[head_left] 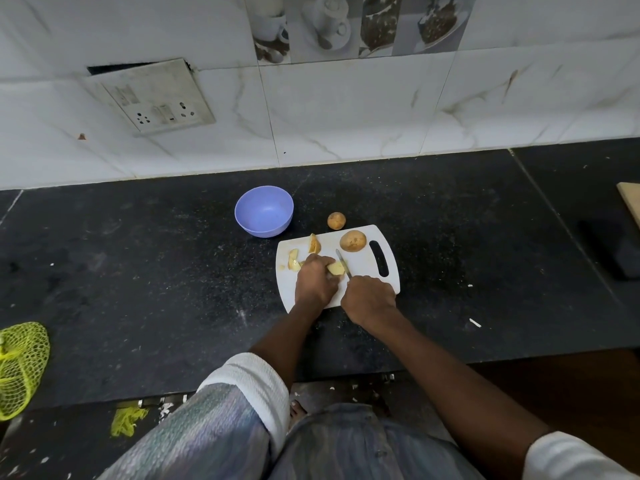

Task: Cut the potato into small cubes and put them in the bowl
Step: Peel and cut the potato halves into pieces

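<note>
Fingers (320, 263) of the left hand (315, 280) curl over and grip the potato piece (336, 269) at mid-frame on the white cutting board (363, 233), steadying it for the knife (343, 263), whose handle the right hand (369, 299) grips. Cut wedges (294, 259) lie left of it. Up and to the left, the blue bowl (264, 215) holds no cubes yet on the counter (138, 254).

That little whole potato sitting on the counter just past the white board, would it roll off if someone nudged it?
Probably yes: the small potato looks rounded and lies loose on the flat dark counter, touching nothing. Its lumpy shape would likely make it wobble and stop soon. It looks firm and unpeeled, so it should be easy to grip. The bowl to its left might block a roll that way.
</note>
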